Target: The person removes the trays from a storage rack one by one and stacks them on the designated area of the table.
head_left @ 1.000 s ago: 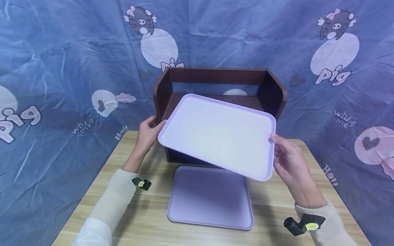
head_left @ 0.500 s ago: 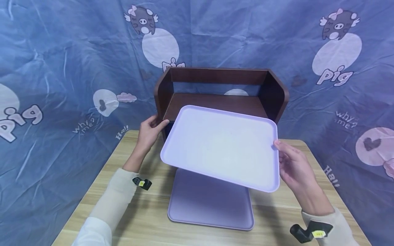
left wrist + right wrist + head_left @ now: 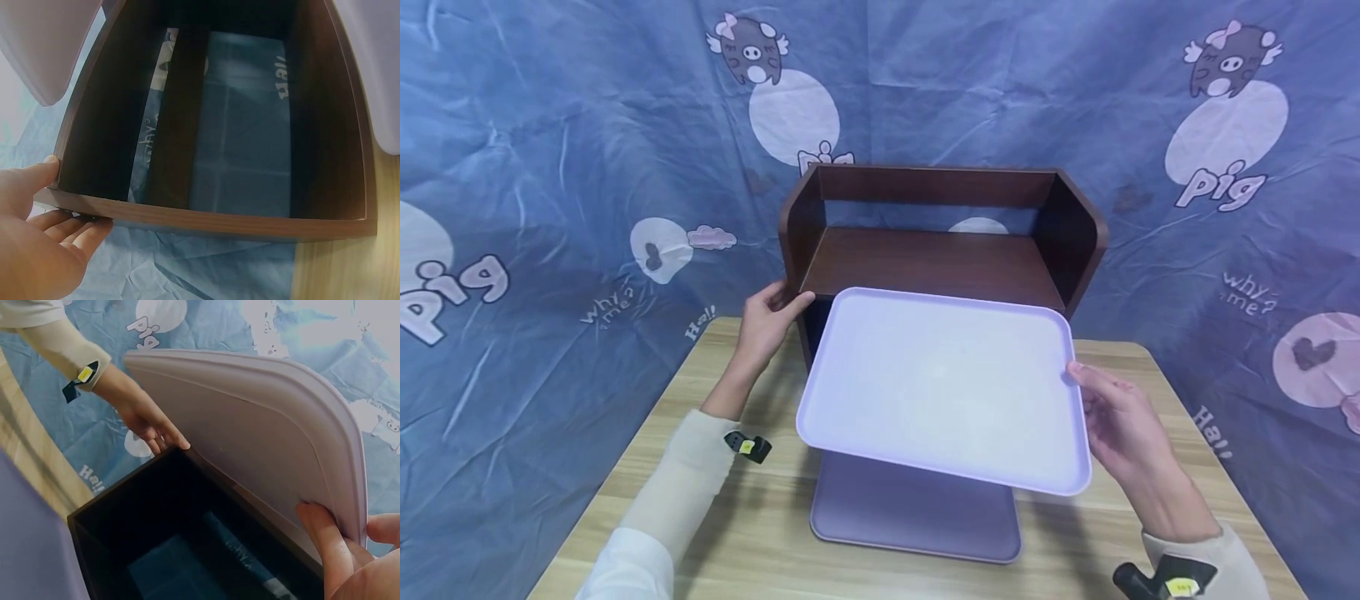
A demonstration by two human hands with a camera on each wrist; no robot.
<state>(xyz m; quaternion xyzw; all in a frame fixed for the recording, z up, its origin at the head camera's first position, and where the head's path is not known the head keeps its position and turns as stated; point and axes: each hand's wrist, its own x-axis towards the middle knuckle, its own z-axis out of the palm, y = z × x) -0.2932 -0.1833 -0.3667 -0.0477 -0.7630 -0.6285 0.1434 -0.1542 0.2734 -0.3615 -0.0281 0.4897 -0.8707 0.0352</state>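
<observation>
A pale lilac rectangular tray [image 3: 940, 387] is held up, tilted, in front of a dark brown wooden shelf unit [image 3: 928, 262]. My right hand [image 3: 1123, 425] pinches its right edge, thumb on the upper face; in the right wrist view fingers [image 3: 325, 540] press its underside. My left hand [image 3: 763, 329] grips the unit's left side panel at middle-board height. In the left wrist view the thumb lies at the board's front edge and the fingers pass outside the panel [image 3: 250, 225]. A second lilac tray [image 3: 917, 521] lies flat on the table, its far part hidden under the raised one.
The unit stands at the back of a light wood-grain table [image 3: 662, 400], with an open lower compartment [image 3: 169, 525] partly hidden by the raised tray in the head view. Blue cloth [image 3: 550, 167] printed with pigs and lettering hangs behind and at both sides.
My right hand has brought the raised tray down and toward me, turning it more level from side to side. More of the unit's middle board shows. My left hand stays on the side panel.
</observation>
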